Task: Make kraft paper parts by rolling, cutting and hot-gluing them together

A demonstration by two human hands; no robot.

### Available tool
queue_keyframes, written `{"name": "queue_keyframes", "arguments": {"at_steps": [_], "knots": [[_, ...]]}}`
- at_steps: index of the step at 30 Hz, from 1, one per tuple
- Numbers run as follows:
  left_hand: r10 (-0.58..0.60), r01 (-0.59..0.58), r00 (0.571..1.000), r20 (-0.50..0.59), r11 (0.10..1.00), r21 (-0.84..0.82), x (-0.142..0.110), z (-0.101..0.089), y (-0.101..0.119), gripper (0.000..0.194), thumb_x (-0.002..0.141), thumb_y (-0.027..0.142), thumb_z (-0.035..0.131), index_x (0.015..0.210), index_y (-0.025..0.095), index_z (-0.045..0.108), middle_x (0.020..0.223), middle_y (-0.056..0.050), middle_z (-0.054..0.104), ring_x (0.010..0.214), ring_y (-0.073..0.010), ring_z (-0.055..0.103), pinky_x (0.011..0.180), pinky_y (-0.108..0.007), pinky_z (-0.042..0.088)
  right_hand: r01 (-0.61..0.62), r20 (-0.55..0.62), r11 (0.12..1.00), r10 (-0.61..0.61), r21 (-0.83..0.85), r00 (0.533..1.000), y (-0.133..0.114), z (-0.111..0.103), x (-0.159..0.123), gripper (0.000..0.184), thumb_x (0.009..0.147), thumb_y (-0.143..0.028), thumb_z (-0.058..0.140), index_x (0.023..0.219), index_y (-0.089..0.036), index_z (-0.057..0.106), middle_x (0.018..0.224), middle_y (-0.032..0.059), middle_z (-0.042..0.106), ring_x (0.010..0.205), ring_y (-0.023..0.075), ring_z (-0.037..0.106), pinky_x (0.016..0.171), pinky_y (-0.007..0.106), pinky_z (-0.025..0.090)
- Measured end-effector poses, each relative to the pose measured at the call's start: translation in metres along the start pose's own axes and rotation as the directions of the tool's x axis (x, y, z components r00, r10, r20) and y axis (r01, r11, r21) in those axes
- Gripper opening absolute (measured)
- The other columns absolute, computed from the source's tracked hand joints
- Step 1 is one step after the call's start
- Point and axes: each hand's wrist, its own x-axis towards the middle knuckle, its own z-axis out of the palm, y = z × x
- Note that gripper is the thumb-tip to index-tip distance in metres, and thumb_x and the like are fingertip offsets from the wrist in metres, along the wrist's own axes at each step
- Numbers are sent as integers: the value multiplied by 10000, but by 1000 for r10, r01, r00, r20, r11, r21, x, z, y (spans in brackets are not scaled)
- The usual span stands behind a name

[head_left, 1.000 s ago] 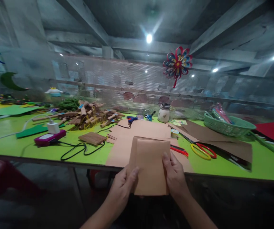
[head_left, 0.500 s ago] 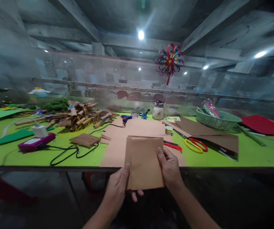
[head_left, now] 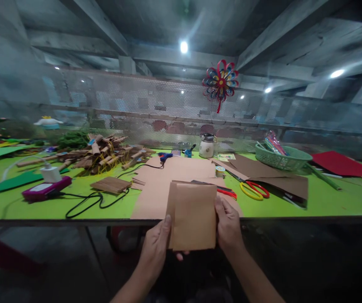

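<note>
Brown kraft paper sheets point(head_left: 195, 216), layered and slightly offset, are held upright in front of the table edge. My left hand point(head_left: 156, 240) is closed on their lower left edge, thumb in front and fingertips showing below. At the right edge, my right hand point(head_left: 229, 221) grips the same sheets, its fingers partly hidden behind them. Behind the sheets a large pale brown paper point(head_left: 155, 193) lies on the green table. Red-handled scissors point(head_left: 228, 192) show just past the sheets' upper right corner, partly covered.
Scissors with yellow and red handles point(head_left: 252, 190) lie to the right, beside dark brown card point(head_left: 281, 185) and a green basket point(head_left: 284, 159). At left are a purple power strip point(head_left: 46, 188), a black cord point(head_left: 97, 195), stacked brown cards point(head_left: 110, 184) and a pile of paper rolls point(head_left: 105, 153). A blue glue gun point(head_left: 165, 157) lies behind.
The right thumb has slid from the front of the sheets toward their right edge. The sheets have turned slightly, and the whole view has shifted a little.
</note>
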Motion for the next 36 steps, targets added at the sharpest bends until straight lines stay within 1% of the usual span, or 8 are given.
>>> {"name": "queue_keyframes", "arguments": {"at_steps": [4,7,10,13,20,24,31,36], "knots": [[19,-18,1000,-5,997,75,0,-8,-8,485,823,617,406,776,156,549,475,-19,581,387,-159,532,389,-241,402,231,-68,944,-253,-238,965,-12,-5,3,313,861,-469,492,724,-191,533,605,1,555,539,132,516,532,260,442],[43,-43,999,6,987,156,2,-13,-8,463,801,618,445,744,169,541,508,-17,583,410,-154,542,380,-224,383,532,162,673,-533,-514,830,-39,0,-1,188,858,-354,523,913,-200,616,919,85,605,916,217,558,839,385,450],[123,-116,992,-18,967,228,2,-14,-3,451,803,591,465,654,169,521,526,-8,555,434,-127,526,407,-206,388,652,404,520,-517,-552,755,-62,9,-3,275,848,-308,533,1105,-231,591,1168,107,533,1167,245,443,992,436,355],[125,-116,992,-19,962,248,2,-18,2,446,792,587,481,644,168,516,511,18,500,401,-105,476,372,-196,359,664,533,579,-411,-473,739,-69,9,-1,228,844,-282,539,1055,-227,607,1186,102,527,1173,232,449,996,414,361],[94,-72,992,-78,966,248,15,-36,4,463,718,602,558,584,169,461,466,64,375,340,-69,382,309,-179,296,260,343,958,-205,-124,917,-54,-19,15,194,805,-338,624,710,-186,548,788,21,597,739,140,560,677,254,464],[73,-41,988,-136,974,223,22,-40,6,450,696,596,576,594,166,492,427,76,370,293,-65,357,288,-176,243,49,117,980,-72,192,990,-60,-28,20,207,743,-348,695,727,-201,551,675,-29,583,605,92,523,614,215,441],[33,-12,947,-320,998,67,38,-45,23,384,670,538,619,656,159,552,449,70,400,346,-60,341,315,-165,249,161,57,916,-195,367,979,-68,-68,40,268,726,-390,688,620,-213,518,466,-80,385,445,75,398,647,275,450],[100,-104,921,-376,995,10,106,-42,46,342,699,475,618,633,161,499,506,63,409,391,-51,373,349,-146,286,264,-40,897,-267,354,963,-61,-105,58,277,684,-453,684,622,-222,544,449,-86,336,425,79,360,605,292,433]]}}
